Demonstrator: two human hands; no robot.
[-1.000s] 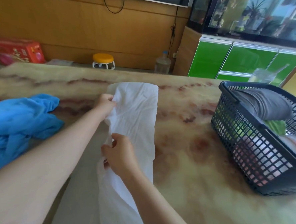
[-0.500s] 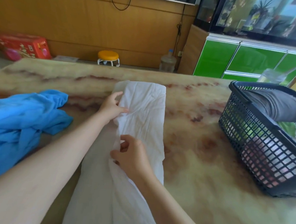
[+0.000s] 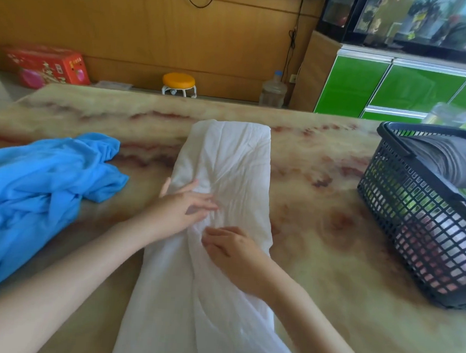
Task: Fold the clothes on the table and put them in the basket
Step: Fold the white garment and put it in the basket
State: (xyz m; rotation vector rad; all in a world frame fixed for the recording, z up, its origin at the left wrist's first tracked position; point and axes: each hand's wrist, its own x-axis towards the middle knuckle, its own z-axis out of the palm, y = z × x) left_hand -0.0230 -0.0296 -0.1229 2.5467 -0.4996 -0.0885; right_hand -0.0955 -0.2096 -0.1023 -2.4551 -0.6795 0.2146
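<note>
A long white garment lies folded into a narrow strip down the middle of the marble table, its near end hanging toward me. My left hand lies flat on its left half, fingers straight and spread. Just below it, my right hand has curled fingers pinching a ridge of the white fabric where wrinkles gather. A crumpled blue garment sits on the table at the left. At the right stands a dark plastic basket holding a folded grey garment on top of other clothes.
Beyond the table's far edge are an orange stool, a water jug, a red box and green cabinets. A clear bottle stands behind the basket.
My left hand has let go of the garment's left edge, slid nearer and flattened on the cloth. The left flap now lies folded over the strip. The right hand stayed put.
</note>
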